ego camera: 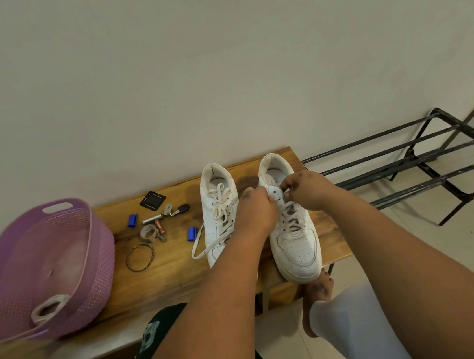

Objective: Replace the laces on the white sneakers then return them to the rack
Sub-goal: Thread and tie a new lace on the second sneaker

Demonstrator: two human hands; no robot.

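Both forearms reach over the wooden bench [164, 276]; left hand [255, 211] and right hand [308, 190] pinch lace ends at the right white leather sneaker [296, 246], apparently tying; the empty black metal rack [423, 164] waits alongside.

One head-worn wide-angle view looks forward and down, close over the wooden bench [163, 273] against the wall [216, 63].

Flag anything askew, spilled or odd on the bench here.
The left sneaker's lace trails loose onto the wooden bench. Small clutter lies scattered beside it: two blue caps, a battery, a wire ring. Nothing looks spilled or damaged.
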